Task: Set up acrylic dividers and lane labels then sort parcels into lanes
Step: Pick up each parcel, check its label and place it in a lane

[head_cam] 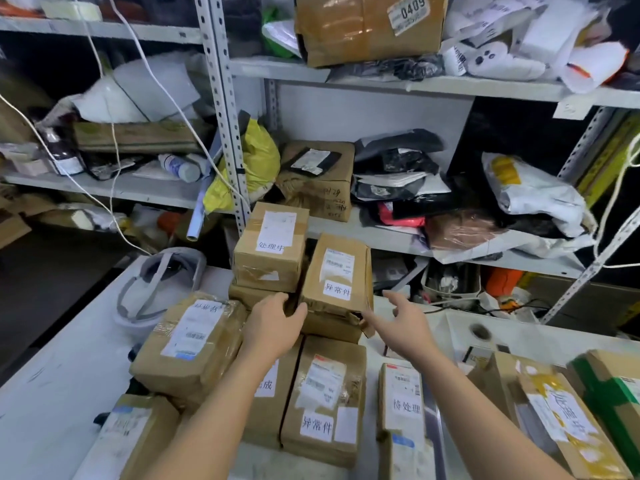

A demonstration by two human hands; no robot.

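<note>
Several brown parcels with white lane labels lie on the white table (65, 362). One labelled parcel (337, 275) rests tilted on top of a stack in the middle. My left hand (273, 322) touches its lower left corner with fingers loosely apart. My right hand (403, 323) hovers by its torn lower right corner, fingers spread, holding nothing. Behind it to the left stands another labelled parcel (272, 247). In front lie a flat parcel (325, 400) and a narrow parcel (401, 400). A thin clear strip (433, 420), perhaps a divider, runs beside the narrow parcel.
A bulky parcel (194, 341) lies left of my left arm, another (138, 438) at the front left. Yellow-taped (554, 417) and green-taped (613, 386) boxes sit at the right. A white headset (156, 289) and a tape roll (479, 332) lie farther back. Cluttered metal shelves (381, 233) stand behind.
</note>
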